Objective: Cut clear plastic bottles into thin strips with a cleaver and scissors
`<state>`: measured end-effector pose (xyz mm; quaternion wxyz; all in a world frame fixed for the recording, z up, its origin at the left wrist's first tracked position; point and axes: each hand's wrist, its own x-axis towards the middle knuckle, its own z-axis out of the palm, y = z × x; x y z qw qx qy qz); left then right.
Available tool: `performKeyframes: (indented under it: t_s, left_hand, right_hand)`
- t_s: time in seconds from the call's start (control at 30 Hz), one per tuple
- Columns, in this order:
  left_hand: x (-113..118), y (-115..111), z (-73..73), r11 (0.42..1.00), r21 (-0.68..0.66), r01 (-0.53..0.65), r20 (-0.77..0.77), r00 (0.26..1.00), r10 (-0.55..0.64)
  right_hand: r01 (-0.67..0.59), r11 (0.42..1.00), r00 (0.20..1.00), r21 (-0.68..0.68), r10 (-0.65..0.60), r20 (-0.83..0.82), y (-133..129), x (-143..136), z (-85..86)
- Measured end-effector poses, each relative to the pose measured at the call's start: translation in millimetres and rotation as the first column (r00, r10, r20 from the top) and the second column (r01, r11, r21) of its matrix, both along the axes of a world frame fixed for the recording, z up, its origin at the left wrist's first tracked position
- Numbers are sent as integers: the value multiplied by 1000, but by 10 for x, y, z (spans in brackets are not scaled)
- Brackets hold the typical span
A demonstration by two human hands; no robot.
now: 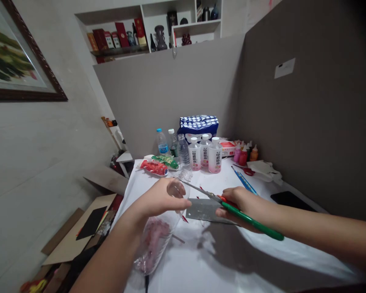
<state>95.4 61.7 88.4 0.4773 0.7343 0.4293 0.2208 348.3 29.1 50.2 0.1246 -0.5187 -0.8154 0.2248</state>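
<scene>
My left hand [167,196] is curled around a clear plastic piece [183,191] that looks like part of a cut bottle. In my right hand [242,205] are scissors [253,221] with green and orange handles, their blades pointing left and touching the plastic near its rim. Below the hands a grey metal blade [201,209] lies flat on the white table, its right part under my right hand. Under my left wrist sits a clear plastic container [154,244] with pinkish contents.
Three labelled bottles [215,156], clear bottles [162,142], red and green packets [154,167] and a blue pack [198,124] stand or lie at the back. Paint bottles [243,155], blue brushes [244,181] and a black phone-like object [289,200] are at right.
</scene>
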Motion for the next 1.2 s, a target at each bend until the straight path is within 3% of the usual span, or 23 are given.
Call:
performKeyframes:
  t_s: [0.3,0.57,0.8,1.03,1.2]
  left_hand:
    - [56,99,-41,991,16,-136,19,991,136]
    - [80,161,-122,969,51,-242,34,970,240]
    - [105,189,-156,942,112,-316,22,949,315]
    - [188,159,-175,896,192,-400,26,915,403]
    - [217,174,-247,831,277,-482,37,870,492]
  right_hand:
    - [37,997,994,71,-44,105,195,12,130]
    - [76,991,965,108,-101,244,188,-62,394]
    - [95,986,936,138,-135,324,173,-89,518]
    - [88,982,899,165,-149,411,148,-96,616]
    - [76,983,901,168,-140,411,164,-65,619]
